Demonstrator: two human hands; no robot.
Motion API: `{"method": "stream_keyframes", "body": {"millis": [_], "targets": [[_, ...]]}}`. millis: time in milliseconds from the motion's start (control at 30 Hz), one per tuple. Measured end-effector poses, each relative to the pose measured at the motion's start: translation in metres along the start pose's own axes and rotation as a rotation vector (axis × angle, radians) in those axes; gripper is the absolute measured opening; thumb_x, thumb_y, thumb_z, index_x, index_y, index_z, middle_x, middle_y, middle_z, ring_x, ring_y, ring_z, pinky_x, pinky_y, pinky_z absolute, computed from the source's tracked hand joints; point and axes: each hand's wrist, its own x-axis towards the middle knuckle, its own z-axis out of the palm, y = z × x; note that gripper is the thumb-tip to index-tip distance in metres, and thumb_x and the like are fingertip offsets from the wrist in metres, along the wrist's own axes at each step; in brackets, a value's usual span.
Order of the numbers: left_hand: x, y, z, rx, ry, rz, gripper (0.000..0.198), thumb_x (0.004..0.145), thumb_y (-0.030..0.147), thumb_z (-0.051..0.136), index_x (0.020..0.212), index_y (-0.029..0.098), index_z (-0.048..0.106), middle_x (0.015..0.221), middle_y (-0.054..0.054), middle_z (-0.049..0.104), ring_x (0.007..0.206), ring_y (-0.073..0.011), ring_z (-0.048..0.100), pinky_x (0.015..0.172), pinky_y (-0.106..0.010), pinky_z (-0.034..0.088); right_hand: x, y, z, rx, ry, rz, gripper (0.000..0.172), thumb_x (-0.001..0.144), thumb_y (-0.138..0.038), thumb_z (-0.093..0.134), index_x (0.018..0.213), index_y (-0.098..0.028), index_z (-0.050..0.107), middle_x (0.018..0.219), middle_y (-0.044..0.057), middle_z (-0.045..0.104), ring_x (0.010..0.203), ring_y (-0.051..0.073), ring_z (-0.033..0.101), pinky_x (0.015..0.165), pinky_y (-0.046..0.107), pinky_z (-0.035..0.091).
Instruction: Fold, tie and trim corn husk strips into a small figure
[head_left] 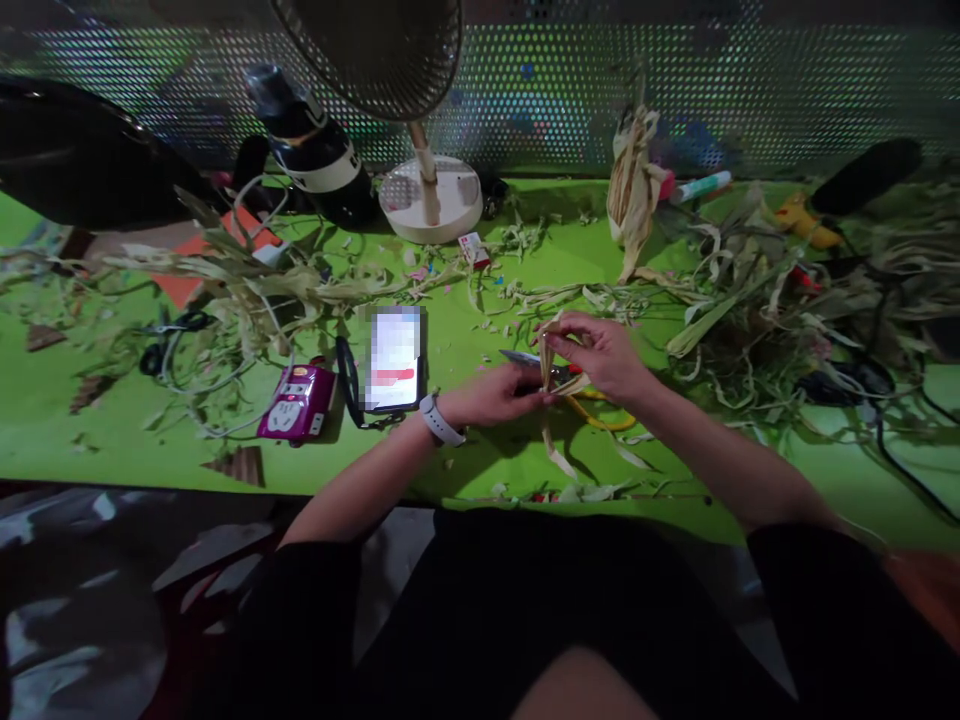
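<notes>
Between my two hands is a small piece of dried corn husk (547, 362), folded and pale tan. My left hand (501, 394), with a white watch (441, 420) on its wrist, pinches the lower end. The upper end is pinched by the fingers of my right hand (600, 352). Under and behind the hands lie scissors with yellow handles (606, 420), their blade (519, 356) poking out to the left. Loose husk strips (556, 458) hang or lie just below my hands; I cannot tell whether they join the held piece.
A lit phone (395, 360) and a purple power socket block (298, 403) are to the left. Behind stand a fan (431, 205), a dark bottle (319, 160) and a bundled husk figure (632, 190). Husk scraps (750, 290) pile up at right, near a yellow-tipped tool (808, 220).
</notes>
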Motion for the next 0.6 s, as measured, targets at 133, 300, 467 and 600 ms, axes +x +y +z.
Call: {"method": "stream_keyframes", "body": {"millis": [133, 300, 467, 600], "targets": [[-0.001, -0.002, -0.006, -0.170, 0.080, -0.070, 0.024, 0.077, 0.040, 0.068, 0.081, 0.017, 0.072, 0.067, -0.001, 0.064, 0.055, -0.0092, 0.052, 0.053, -0.021, 0.041, -0.002, -0.015, -0.012, -0.276, 0.023, -0.133, 0.031, 0.086, -0.051, 0.058, 0.088, -0.021, 0.067, 0.095, 0.006, 0.066, 0.096, 0.023, 0.059, 0.093, 0.042, 0.044], [-0.003, -0.005, -0.022, -0.581, 0.304, -0.229, 0.039, 0.079, 0.050, 0.065, 0.097, 0.016, 0.070, 0.070, -0.003, 0.063, 0.058, -0.0083, 0.054, 0.053, -0.020, 0.040, -0.013, -0.029, -0.021, -0.703, 0.257, -0.373, 0.028, 0.091, -0.044, 0.052, 0.086, -0.020, 0.064, 0.087, 0.009, 0.063, 0.094, 0.026, 0.056, 0.088, 0.043, 0.041], [-0.003, -0.005, -0.022, -0.696, 0.348, -0.286, 0.037, 0.076, 0.048, 0.071, 0.095, 0.016, 0.069, 0.071, -0.001, 0.064, 0.059, -0.0068, 0.055, 0.050, -0.017, 0.036, -0.018, -0.008, 0.000, -0.955, -0.117, -0.315, 0.037, 0.093, -0.049, 0.047, 0.089, -0.016, 0.065, 0.086, 0.012, 0.067, 0.082, 0.024, 0.056, 0.076, 0.038, 0.038], [-0.003, -0.006, -0.020, -0.658, 0.338, -0.357, 0.040, 0.076, 0.048, 0.071, 0.097, 0.015, 0.068, 0.071, -0.001, 0.063, 0.054, -0.0047, 0.051, 0.045, -0.016, 0.028, -0.015, 0.000, 0.003, -0.918, -0.216, -0.318, 0.033, 0.098, -0.038, 0.041, 0.091, -0.017, 0.064, 0.081, 0.008, 0.068, 0.077, 0.021, 0.057, 0.081, 0.036, 0.037]]}}
